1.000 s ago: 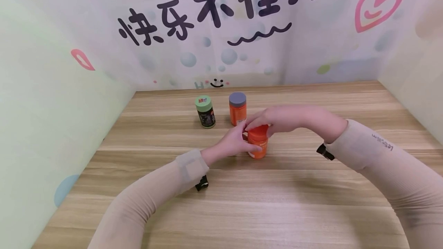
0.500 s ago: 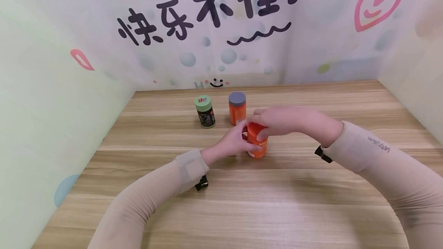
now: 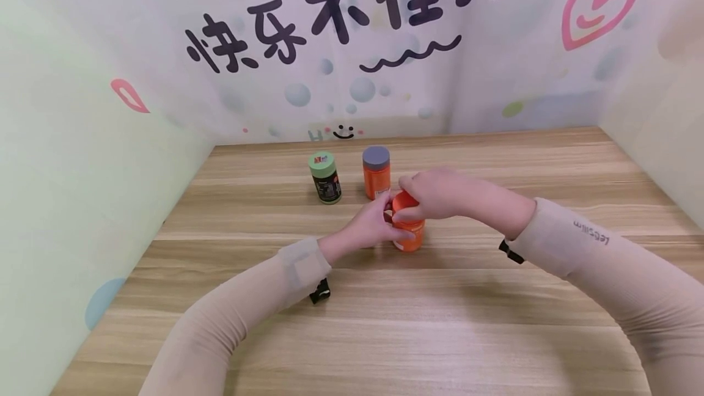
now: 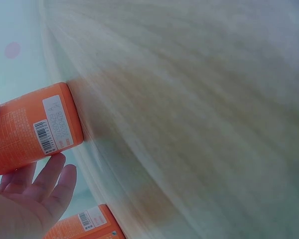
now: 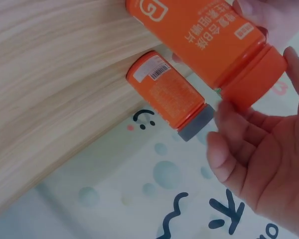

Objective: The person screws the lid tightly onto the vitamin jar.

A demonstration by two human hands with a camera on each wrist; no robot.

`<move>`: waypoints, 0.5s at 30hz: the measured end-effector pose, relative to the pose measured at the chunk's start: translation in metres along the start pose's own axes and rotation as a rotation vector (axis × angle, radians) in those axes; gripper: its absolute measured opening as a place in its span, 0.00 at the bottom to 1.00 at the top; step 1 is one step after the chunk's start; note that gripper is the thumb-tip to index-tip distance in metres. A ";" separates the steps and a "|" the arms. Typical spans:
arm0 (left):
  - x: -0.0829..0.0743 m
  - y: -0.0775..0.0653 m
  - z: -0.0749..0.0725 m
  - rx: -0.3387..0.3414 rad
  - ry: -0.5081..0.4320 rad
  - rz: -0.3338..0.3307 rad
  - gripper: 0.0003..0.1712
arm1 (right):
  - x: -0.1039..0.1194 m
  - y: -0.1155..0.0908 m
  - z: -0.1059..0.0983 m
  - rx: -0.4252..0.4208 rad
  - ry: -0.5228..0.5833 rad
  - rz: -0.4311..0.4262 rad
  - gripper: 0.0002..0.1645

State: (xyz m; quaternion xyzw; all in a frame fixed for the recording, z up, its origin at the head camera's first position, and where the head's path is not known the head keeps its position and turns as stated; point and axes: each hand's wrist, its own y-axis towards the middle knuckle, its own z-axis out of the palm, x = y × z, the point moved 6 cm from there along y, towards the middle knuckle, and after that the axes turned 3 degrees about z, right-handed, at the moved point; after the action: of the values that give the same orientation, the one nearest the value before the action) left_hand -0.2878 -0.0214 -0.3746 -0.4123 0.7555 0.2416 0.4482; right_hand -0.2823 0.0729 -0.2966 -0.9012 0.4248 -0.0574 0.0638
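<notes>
An orange bottle with an orange-red lid stands upright on the table in the head view. My left hand grips its body from the left, thumb along the near side. On the lid, the thumb and fingers of my right hand pinch the rim from the right. The right wrist view shows the lid between thumb and fingertips, seated on the bottle neck. A printed label and barcode on the bottle face the left wrist camera.
Just behind stands another orange bottle with a grey lid. Left of it is a dark bottle with a green lid. All stand on a wood-grain table, backed by a printed white cloth.
My right hand has turned around the lid, its thumb sweeping left across the near side and its wrist shifting slightly left. My left hand and the bottle have stayed in place.
</notes>
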 end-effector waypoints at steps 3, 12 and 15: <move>0.001 0.000 0.000 -0.001 0.005 0.000 0.34 | 0.001 -0.002 -0.003 0.000 0.048 -0.077 0.37; 0.001 0.001 0.001 -0.002 0.033 0.002 0.40 | 0.007 -0.015 -0.013 0.079 0.145 -0.400 0.31; 0.001 0.001 0.000 -0.010 0.037 -0.017 0.40 | 0.007 -0.014 -0.013 0.063 0.142 -0.427 0.26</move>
State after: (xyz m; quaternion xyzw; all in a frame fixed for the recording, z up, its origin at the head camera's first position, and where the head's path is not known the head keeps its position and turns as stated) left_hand -0.2886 -0.0214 -0.3759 -0.4252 0.7590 0.2338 0.4340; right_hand -0.2696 0.0758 -0.2809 -0.9620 0.2257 -0.1460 0.0481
